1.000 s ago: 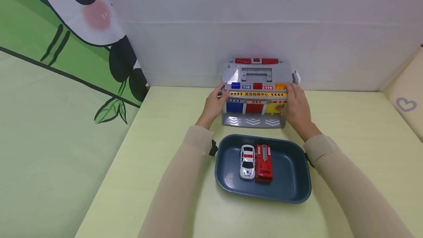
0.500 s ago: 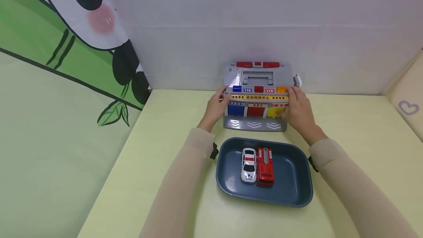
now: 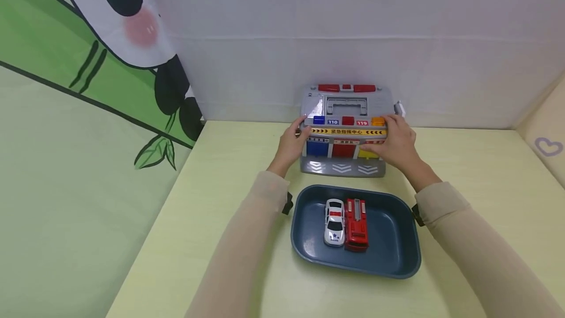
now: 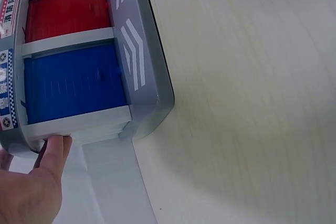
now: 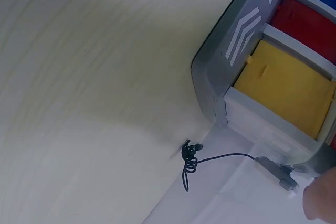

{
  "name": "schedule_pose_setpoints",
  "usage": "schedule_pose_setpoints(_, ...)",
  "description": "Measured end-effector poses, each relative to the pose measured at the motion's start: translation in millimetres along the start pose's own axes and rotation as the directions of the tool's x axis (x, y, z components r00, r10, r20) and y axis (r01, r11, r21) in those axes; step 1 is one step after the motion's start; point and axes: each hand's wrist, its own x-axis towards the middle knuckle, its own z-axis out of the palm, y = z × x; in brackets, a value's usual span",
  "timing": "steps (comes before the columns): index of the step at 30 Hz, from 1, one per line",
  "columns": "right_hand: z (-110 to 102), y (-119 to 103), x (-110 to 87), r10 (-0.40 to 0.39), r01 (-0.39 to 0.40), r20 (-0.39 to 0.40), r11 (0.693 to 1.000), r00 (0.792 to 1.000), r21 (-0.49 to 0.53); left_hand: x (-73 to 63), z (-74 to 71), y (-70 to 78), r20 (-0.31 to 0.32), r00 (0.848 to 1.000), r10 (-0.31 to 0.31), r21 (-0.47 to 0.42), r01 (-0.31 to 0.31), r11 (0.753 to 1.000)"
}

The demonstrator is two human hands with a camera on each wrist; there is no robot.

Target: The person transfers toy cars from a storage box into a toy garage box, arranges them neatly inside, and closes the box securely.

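your left hand (image 3: 289,146) grips the toy station (image 3: 346,131) at its left edge, your right hand (image 3: 399,144) at its right; steady both sides evenly.

One left hand (image 3: 289,146), one right hand (image 3: 400,144), one toy station (image 3: 346,131) and three doors (image 3: 343,150) show near centre; one tray (image 3: 385,242), one white car (image 3: 334,222), one red truck (image 3: 356,225) at lower centre; one heart (image 3: 549,154) at far right.
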Motion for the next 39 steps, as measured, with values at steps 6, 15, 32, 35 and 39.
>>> schedule_pose_setpoints(6, -3, -4, 5.3, 0.029, -0.029, 0.012, 1.0, 1.0, -0.012, -0.3, 1.8, 0.9, -0.005, 1.0, -0.01, 0.003, 0.01, 1.0)
schedule_pose_setpoints(15, -10, -19, 14.3, 0.044, -0.041, 0.087, 0.998, 0.995, -0.04, -1.7, 3.2, 4.9, -0.009, 0.999, -0.038, -0.002, 0.038, 0.999)
schedule_pose_setpoints(32, -17, -41, 31.5, 0.149, -0.129, 0.196, 0.985, 0.969, -0.111, -0.4, 1.5, 4.8, -0.002, 0.997, -0.082, -0.018, 0.082, 0.997)
schedule_pose_setpoints(35, -17, -43, 34.4, 0.18, -0.152, 0.216, 0.979, 0.96, -0.138, -0.5, 1.2, 5.5, 0.005, 0.996, -0.084, -0.018, 0.084, 0.996)
schedule_pose_setpoints(39, -18, -45, 36.4, 0.215, -0.183, 0.238, 0.972, 0.947, -0.148, -0.8, 1.5, 5.7, 0.01, 0.997, -0.078, -0.028, 0.078, 0.997)
